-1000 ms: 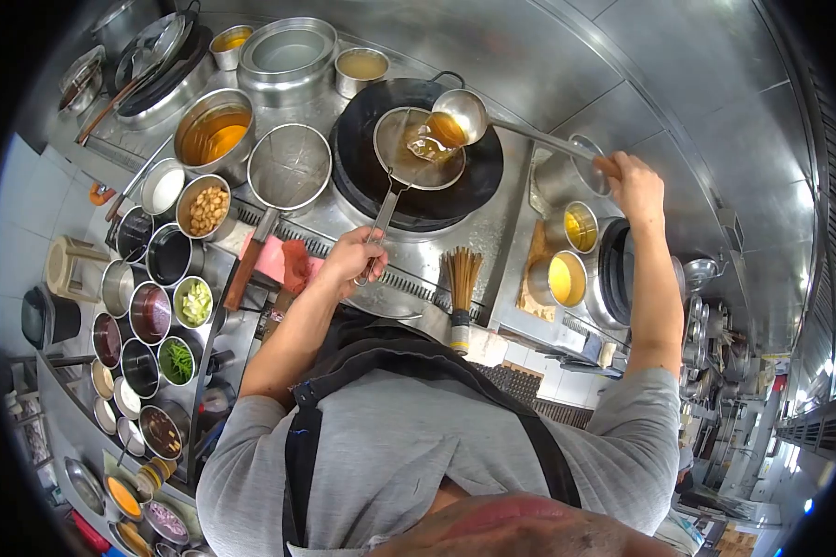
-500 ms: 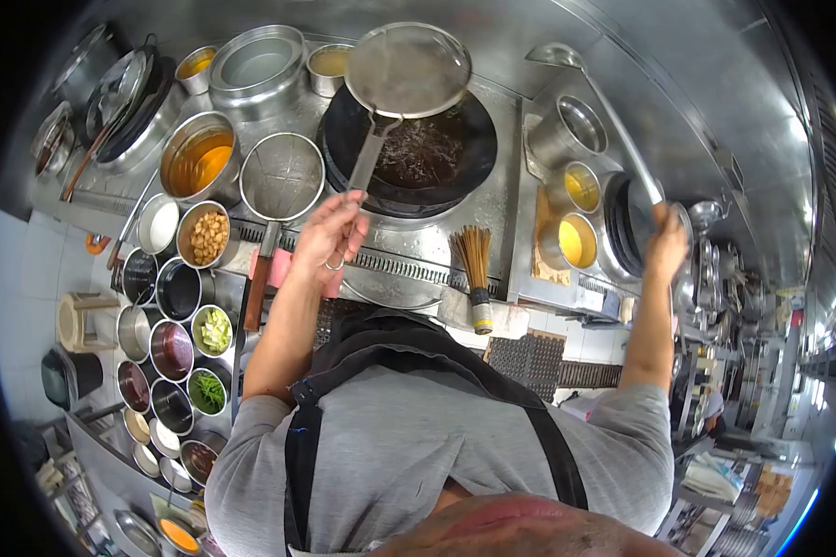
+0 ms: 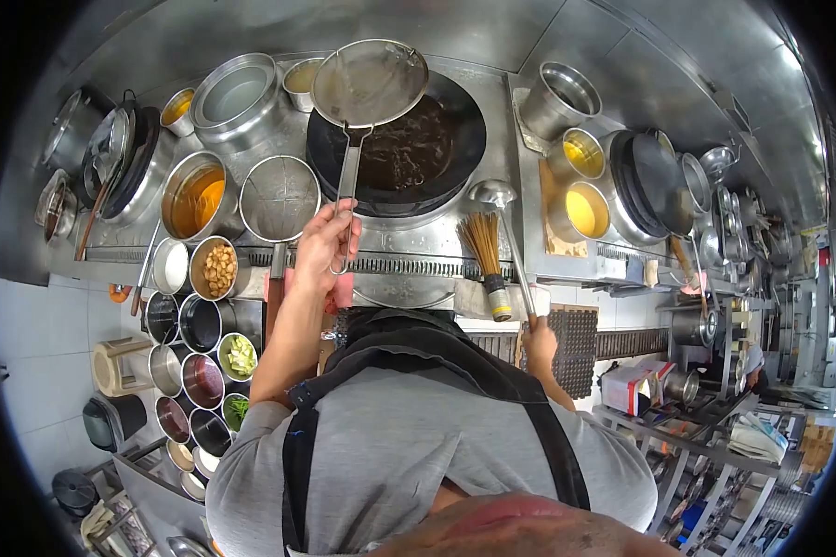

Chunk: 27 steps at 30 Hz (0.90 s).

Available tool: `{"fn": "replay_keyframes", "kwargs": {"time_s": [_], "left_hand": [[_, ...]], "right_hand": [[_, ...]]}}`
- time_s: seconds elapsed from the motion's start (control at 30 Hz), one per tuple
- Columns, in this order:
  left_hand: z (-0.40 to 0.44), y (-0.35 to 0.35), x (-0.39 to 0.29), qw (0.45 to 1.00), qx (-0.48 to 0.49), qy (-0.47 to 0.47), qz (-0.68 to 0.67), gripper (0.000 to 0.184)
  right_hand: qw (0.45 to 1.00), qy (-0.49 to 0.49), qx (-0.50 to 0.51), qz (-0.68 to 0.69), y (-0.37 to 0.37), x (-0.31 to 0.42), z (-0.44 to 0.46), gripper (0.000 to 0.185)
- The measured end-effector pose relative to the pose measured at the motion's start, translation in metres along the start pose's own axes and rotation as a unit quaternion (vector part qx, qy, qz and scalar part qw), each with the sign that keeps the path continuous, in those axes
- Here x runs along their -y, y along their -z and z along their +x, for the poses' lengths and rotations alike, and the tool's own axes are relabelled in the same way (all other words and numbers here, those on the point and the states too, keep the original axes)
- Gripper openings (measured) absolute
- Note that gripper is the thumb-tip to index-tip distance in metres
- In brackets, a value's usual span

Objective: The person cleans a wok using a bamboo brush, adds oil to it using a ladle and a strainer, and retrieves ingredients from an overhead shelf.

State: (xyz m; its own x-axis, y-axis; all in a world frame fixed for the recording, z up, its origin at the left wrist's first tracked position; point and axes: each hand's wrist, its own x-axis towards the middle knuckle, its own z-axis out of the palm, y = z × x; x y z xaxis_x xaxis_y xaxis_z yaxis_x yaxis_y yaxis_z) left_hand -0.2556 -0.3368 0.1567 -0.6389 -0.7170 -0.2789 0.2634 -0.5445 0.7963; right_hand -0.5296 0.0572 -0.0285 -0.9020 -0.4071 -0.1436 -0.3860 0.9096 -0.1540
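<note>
My left hand is closed round the handle of a round fine-mesh strainer, which is raised over the back left part of a black wok. Dark liquid lies in the wok. My right hand grips the end of a long-handled metal ladle; the ladle's bowl is by the stove's front edge, to the right of the wok. Between the ladle and the wok, a bamboo brush leans on the front ledge. A second strainer rests left of the wok, apart from my hands.
A pot of orange liquid and a bowl of brown chunks stand left. Several ingredient containers line the left side. Two pots of yellow liquid, a steel pot and stacked black pans stand right.
My right hand has brought the ladle down and inward from high on the right. The strainer in my left hand has shifted slightly left in view, still above the wok.
</note>
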Motion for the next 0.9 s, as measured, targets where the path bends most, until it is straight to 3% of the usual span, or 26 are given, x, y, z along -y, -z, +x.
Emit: {"fn": "replay_keyframes", "kwargs": {"time_s": [0.13, 0.2, 0.27, 0.3, 0.33, 0.4, 0.43, 0.5, 0.6, 0.63, 0.67, 0.77, 0.83, 0.9], "left_hand": [[0.001, -0.007, 0.015, 1.000, 0.027, 0.006, -0.013, 0.024], [0.000, -0.026, 0.023, 1.000, 0.025, 0.007, -0.003, 0.030], [0.003, -0.037, 0.034, 0.999, 0.039, 0.013, 0.008, 0.036], [0.004, -0.046, 0.040, 0.998, 0.066, -0.002, 0.012, 0.038], [0.005, -0.056, 0.046, 0.995, 0.094, -0.018, 0.016, 0.040], [0.005, -0.077, 0.056, 0.993, 0.114, 0.010, 0.035, 0.044], [0.004, -0.086, 0.060, 0.990, 0.128, 0.036, 0.053, 0.047], [0.007, -0.098, 0.065, 0.987, 0.135, 0.054, 0.067, 0.051], [0.023, -0.103, 0.065, 0.927, 0.256, -0.046, 0.269, 0.067], [0.025, -0.103, 0.061, 0.908, 0.287, -0.078, 0.294, 0.067], [0.027, -0.103, 0.056, 0.887, 0.319, -0.109, 0.317, 0.068], [0.027, -0.089, 0.042, 0.886, 0.292, -0.103, 0.345, 0.065], [0.027, -0.058, 0.051, 0.924, 0.275, -0.063, 0.259, 0.060], [0.013, -0.026, 0.056, 0.939, 0.214, 0.007, 0.271, 0.057]], "right_hand": [[0.995, 0.061, -0.010, 0.073, -0.009, 0.012, -0.001, 0.025], [0.967, 0.138, -0.177, 0.118, 0.021, 0.050, 0.014, 0.034], [0.922, 0.155, -0.059, 0.349, 0.026, 0.084, 0.037, 0.040], [0.884, 0.164, 0.059, 0.434, 0.055, 0.118, 0.032, 0.039], [0.825, 0.169, 0.176, 0.510, 0.093, 0.158, 0.018, 0.039], [0.641, 0.091, 0.340, 0.682, 0.128, 0.216, -0.007, 0.038], [0.643, 0.094, 0.342, 0.679, 0.145, 0.238, -0.014, 0.038], [0.557, 0.014, 0.338, 0.759, 0.169, 0.269, -0.021, 0.036], [0.606, 0.047, 0.309, 0.732, 0.175, 0.254, 0.000, 0.034], [0.595, -0.003, 0.281, 0.753, 0.174, 0.250, 0.009, 0.030], [0.540, 0.009, 0.287, 0.791, 0.179, 0.243, 0.018, 0.024], [0.572, -0.002, 0.254, 0.780, 0.179, 0.226, 0.064, 0.020], [0.663, 0.049, 0.204, 0.719, 0.189, 0.218, 0.104, 0.019], [0.737, 0.080, 0.149, 0.654, 0.209, 0.220, 0.147, 0.025]]}}
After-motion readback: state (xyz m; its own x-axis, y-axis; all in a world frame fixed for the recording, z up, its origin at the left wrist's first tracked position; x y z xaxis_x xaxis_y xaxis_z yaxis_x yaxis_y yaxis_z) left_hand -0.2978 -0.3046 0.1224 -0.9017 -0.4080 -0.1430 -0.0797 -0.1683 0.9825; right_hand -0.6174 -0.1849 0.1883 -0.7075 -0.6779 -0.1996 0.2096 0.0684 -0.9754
